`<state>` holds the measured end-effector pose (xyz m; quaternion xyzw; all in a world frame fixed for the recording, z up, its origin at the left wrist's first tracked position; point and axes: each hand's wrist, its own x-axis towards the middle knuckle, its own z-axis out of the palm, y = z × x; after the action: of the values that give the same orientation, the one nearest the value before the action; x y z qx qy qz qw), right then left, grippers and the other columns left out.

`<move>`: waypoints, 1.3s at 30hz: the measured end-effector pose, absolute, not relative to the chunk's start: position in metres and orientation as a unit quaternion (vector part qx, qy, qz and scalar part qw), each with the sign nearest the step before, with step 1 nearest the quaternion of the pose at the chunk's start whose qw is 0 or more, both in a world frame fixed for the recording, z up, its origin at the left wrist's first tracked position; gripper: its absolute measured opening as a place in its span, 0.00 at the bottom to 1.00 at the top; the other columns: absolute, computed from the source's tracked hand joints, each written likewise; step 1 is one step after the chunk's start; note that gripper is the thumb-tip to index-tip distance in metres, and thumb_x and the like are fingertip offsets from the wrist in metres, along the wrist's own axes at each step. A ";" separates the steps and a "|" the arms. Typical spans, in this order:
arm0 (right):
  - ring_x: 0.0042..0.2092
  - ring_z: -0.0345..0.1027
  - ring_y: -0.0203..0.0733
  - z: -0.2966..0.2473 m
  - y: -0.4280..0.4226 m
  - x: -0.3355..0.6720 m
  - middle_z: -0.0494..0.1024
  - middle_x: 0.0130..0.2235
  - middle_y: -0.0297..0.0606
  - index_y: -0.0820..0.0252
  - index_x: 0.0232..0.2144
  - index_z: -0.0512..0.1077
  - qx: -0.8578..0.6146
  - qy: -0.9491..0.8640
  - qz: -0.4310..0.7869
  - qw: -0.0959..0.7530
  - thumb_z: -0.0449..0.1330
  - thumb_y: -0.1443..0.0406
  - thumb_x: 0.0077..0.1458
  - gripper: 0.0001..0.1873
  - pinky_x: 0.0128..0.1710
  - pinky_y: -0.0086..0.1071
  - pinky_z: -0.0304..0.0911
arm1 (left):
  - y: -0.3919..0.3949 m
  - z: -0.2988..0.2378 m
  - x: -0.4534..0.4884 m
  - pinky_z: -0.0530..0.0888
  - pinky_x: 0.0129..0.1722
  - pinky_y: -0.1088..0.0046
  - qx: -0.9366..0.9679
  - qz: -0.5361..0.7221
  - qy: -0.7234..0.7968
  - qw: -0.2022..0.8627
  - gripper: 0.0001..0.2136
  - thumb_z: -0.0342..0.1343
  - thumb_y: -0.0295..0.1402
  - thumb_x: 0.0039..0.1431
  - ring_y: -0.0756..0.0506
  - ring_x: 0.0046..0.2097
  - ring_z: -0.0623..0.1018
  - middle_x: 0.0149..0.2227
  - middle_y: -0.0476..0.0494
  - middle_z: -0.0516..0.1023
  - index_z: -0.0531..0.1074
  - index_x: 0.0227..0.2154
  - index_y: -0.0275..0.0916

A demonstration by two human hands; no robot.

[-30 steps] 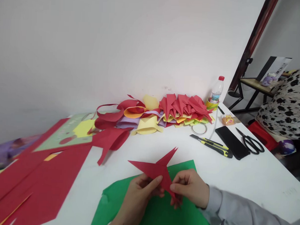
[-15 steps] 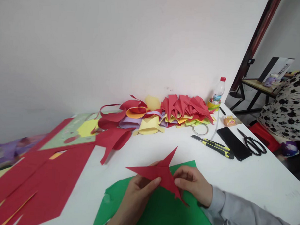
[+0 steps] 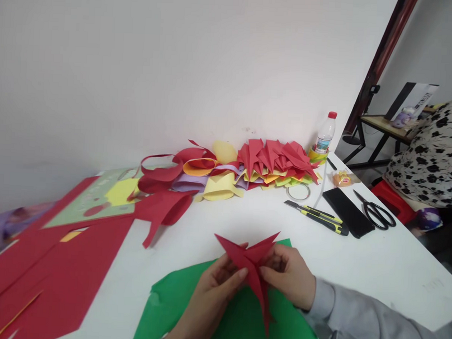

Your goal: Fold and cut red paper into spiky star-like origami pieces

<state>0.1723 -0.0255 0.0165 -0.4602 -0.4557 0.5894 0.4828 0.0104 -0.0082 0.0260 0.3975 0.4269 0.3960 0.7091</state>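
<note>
A folded red paper piece [image 3: 250, 260] with several pointed ends is held between both hands, above a sheet of green paper [image 3: 175, 297]. My left hand [image 3: 219, 289] pinches it from the left, thumb on the near face. On the other side, my right hand [image 3: 291, 275] grips its edge between thumb and fingers. One long point hangs down toward me; two others spread up and outward. Part of the fingers behind the paper is hidden.
Red folded paper pieces [image 3: 271, 159] are piled against the wall beside curled paper shapes [image 3: 218, 186]. Box cutters [image 3: 317, 217], a black phone [image 3: 347, 212], scissors [image 3: 376, 211], a tape roll [image 3: 298, 191] and a bottle [image 3: 325, 134] lie or stand at right. Large red sheets [image 3: 75, 268] cover the left.
The red paper has been turned in my hands: its left point now aims up-left and its lower point hangs more steeply. My hands are closer together.
</note>
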 end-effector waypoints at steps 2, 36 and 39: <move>0.23 0.60 0.32 0.016 -0.025 0.173 0.69 0.22 0.28 0.59 0.27 0.69 -0.498 -0.464 0.538 0.497 0.64 0.62 0.46 0.08 0.23 0.27 0.54 | -0.008 0.025 0.010 0.77 0.35 0.68 0.417 0.422 0.443 0.672 0.20 0.70 0.39 0.42 0.43 0.35 0.79 0.37 0.45 0.81 0.75 0.40 0.41; 0.20 0.68 0.34 0.010 -0.015 0.180 0.72 0.18 0.28 0.61 0.19 0.66 -0.513 -0.369 0.618 0.467 0.74 0.51 0.29 0.26 0.23 0.28 0.65 | -0.008 0.023 0.013 0.80 0.36 0.69 0.289 0.429 0.448 0.729 0.15 0.72 0.39 0.39 0.41 0.37 0.82 0.32 0.42 0.84 0.80 0.27 0.35; 0.24 0.71 0.36 0.009 -0.017 0.181 0.74 0.20 0.31 0.62 0.22 0.69 -0.500 -0.371 0.638 0.454 0.74 0.52 0.32 0.24 0.26 0.29 0.66 | -0.008 0.023 0.014 0.80 0.36 0.70 0.295 0.435 0.449 0.722 0.15 0.73 0.41 0.37 0.41 0.37 0.81 0.31 0.43 0.84 0.80 0.25 0.36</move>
<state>0.1811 -0.0165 0.0085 -0.4995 -0.3711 0.6379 0.4537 0.0144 -0.0077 0.0225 0.2951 0.4491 0.4355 0.7222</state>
